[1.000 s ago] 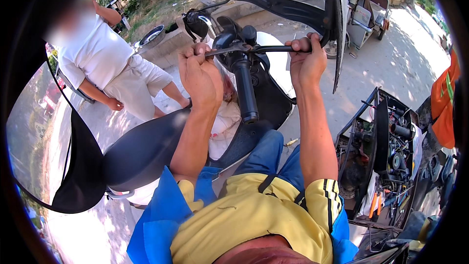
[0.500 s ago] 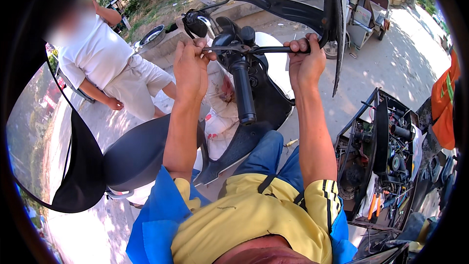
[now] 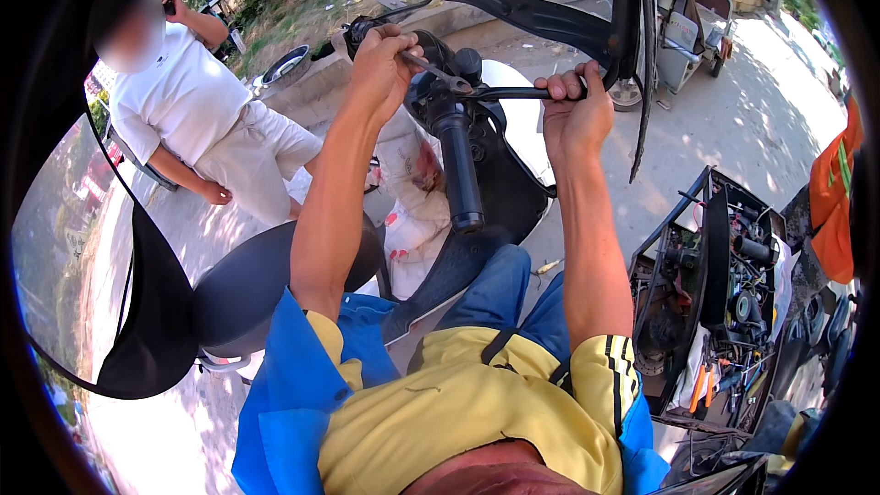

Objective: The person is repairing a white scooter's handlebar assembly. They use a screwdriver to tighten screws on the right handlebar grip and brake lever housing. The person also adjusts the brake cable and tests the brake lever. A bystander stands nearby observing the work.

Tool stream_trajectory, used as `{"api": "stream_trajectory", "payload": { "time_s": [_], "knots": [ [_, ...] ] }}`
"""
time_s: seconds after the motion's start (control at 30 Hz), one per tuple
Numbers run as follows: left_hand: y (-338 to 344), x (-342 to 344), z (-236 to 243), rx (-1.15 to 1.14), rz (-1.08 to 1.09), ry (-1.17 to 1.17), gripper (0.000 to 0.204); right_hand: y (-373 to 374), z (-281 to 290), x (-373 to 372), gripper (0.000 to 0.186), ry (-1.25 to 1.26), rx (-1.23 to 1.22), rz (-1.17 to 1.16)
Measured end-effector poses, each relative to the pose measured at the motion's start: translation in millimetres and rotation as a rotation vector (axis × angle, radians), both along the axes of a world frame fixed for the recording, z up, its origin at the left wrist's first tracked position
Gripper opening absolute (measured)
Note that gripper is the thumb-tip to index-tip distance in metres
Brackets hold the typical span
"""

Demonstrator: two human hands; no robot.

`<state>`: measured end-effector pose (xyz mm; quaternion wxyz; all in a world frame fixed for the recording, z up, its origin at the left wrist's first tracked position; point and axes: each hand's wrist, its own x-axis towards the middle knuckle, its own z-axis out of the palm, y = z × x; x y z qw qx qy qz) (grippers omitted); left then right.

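My left hand (image 3: 383, 66) pinches the handle of a metal wrench (image 3: 433, 70). The wrench slants down to the right, its jaw at the inner end of a black rod (image 3: 513, 93) just above the handlebar grip (image 3: 456, 165) of a scooter. Around the rod's outer end, beside the dark frame of a clear windshield canopy (image 3: 522, 23), my right hand (image 3: 577, 110) is closed. The jaw's exact hold on the fitting is too small to make out.
To the left stands a person in white (image 3: 197, 119), near the scooter's dark seat (image 3: 280, 289). An open toolbox (image 3: 706, 302) full of tools and parts sits at the right, near an orange cloth (image 3: 832, 202). A parked cart (image 3: 687, 27) is farther back.
My left hand has moved away from me and slightly right, swinging the wrench from nearly level to a slant. My right hand stays on the rod. The person's raised arm has shifted slightly.
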<state>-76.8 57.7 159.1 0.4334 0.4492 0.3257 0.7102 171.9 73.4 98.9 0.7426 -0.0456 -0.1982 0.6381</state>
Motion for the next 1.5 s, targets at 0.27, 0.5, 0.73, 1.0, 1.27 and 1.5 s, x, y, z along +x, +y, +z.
{"api": "stream_trajectory", "payload": {
  "time_s": [0.27,0.5,0.73,1.0,1.27,1.5],
  "knots": [
    [73,26,9,0.03,0.336,0.684,0.016,10,7,-3,0.025,0.022,-0.078,-0.011],
    [100,47,12,0.032,0.032,0.805,0.035,5,16,-4,0.027,0.052,-0.053,0.007],
    [108,71,22,0.108,0.048,1.176,0.046,3,17,-7,0.026,0.09,-0.068,0.021],
    [103,94,31,0.248,0.054,1.444,0.051,8,12,-5,0.027,0.072,-0.098,0.002],
    [16,152,51,0.227,-0.251,1.094,0.044,12,11,2,0.025,0.041,-0.077,0.068],
    [-60,139,32,0.78,0.063,1.273,0.03,42,-21,1,0.028,-0.035,-0.05,-0.049]
  ]
}}
